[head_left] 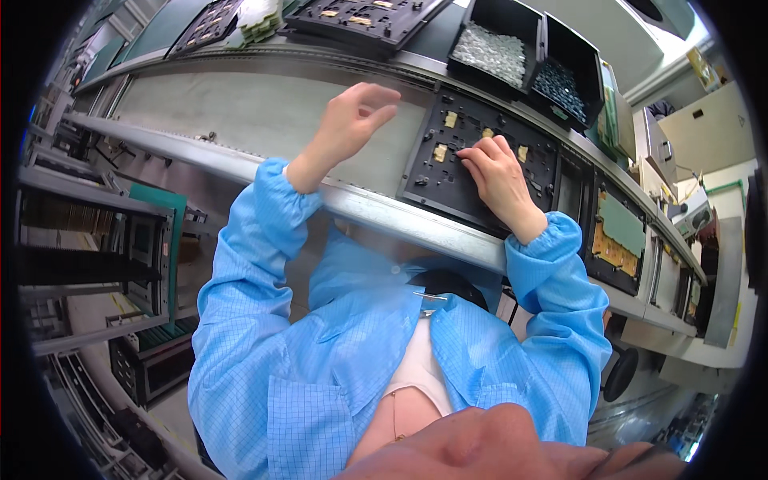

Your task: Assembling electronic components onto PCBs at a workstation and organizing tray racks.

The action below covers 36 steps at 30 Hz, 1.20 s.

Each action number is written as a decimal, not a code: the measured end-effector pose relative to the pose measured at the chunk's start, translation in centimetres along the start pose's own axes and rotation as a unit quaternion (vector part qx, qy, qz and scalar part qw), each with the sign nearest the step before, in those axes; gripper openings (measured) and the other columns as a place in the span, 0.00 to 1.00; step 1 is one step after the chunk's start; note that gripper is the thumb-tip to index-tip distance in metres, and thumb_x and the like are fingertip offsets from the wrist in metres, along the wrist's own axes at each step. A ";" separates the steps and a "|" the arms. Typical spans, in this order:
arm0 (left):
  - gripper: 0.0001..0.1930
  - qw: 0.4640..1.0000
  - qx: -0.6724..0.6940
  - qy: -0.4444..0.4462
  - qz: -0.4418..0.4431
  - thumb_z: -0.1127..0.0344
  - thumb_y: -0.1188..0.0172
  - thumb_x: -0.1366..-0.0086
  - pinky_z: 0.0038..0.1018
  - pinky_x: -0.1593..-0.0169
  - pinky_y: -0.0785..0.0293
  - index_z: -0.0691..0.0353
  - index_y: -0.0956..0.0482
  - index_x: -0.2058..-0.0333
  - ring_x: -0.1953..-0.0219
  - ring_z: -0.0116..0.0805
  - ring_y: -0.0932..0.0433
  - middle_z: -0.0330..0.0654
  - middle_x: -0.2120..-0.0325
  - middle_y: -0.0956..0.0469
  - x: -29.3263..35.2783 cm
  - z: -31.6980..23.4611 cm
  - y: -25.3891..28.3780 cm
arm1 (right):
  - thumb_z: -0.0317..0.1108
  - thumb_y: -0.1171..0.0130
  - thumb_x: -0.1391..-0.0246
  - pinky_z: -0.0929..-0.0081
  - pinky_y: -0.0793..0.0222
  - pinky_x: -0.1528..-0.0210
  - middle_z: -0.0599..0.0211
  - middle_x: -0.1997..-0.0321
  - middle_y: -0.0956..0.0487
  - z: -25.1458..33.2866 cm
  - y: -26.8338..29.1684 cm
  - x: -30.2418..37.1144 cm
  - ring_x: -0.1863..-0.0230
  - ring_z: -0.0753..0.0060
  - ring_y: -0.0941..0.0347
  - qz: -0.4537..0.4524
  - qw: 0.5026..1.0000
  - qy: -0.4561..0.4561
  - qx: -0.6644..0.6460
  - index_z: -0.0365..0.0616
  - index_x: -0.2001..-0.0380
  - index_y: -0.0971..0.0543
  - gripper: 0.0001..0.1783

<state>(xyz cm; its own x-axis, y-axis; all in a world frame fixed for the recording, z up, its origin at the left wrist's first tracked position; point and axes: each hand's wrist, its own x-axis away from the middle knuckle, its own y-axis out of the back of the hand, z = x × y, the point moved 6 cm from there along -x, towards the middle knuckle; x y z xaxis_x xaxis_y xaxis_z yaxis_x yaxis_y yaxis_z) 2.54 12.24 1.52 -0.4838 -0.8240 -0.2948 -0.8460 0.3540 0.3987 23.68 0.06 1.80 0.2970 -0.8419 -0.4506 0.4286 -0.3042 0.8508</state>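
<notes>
A flat black fixture tray [432, 188] with several tan pads and small raised details lies on the conveyor line in front of me. Over its middle, my right hand [502, 180] has its fingertips pinched together against the tray's surface. Whatever is between those fingers is hidden. My left hand [348, 124] hangs in the air left of the tray, above the pale conveyor bed [264, 112]. Its thumb stands apart from the bent fingers, and I see nothing held there.
Beyond the tray stand two black bins, one with small clear pieces [490, 54], the other with small dark blue pieces [560, 90]. A metal rail [384, 214] runs along the near edge. Right along the line sits a green board [620, 224]. Another black tray [364, 28] lies behind.
</notes>
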 end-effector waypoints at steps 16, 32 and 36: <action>0.08 0.968 0.126 0.043 -0.212 0.76 0.44 0.33 0.21 0.54 0.27 0.67 0.19 0.57 0.59 0.26 0.21 0.38 0.61 0.20 12.6 -0.8 7.4 | 0.28 0.44 0.40 0.70 0.33 0.66 0.60 0.70 0.25 -3.3 6.7 0.7 0.69 0.64 0.27 -0.057 0.984 -0.150 -0.081 0.39 0.69 0.20 0.06; 0.29 0.549 -0.682 0.267 -0.402 0.53 0.35 0.42 0.44 0.44 0.35 0.68 0.29 0.49 0.46 0.47 0.30 0.49 0.47 0.28 33.0 15.3 24.0 | 0.35 0.45 0.36 0.69 0.27 0.53 0.55 0.52 0.23 -26.7 13.5 11.6 0.58 0.60 0.24 -0.031 0.960 -0.241 0.138 0.39 0.46 0.26 0.18; 0.30 0.668 -0.512 0.407 -0.356 0.48 0.35 0.43 0.43 0.44 0.35 0.67 0.28 0.52 0.52 0.50 0.23 0.50 0.57 0.20 32.2 18.7 23.9 | 0.36 0.45 0.36 0.73 0.28 0.56 0.57 0.52 0.23 -22.6 12.5 8.4 0.59 0.67 0.24 -0.043 0.961 -0.255 0.100 0.39 0.48 0.25 0.16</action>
<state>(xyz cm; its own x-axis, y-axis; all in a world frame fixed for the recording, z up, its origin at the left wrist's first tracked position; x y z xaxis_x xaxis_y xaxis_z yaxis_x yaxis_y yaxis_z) -37.44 2.44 -14.69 0.5937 -0.7368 -0.3234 0.0017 -0.4008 0.9162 50.79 -0.73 2.55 -0.2105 -0.9030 -0.3746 0.2448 -0.4196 0.8741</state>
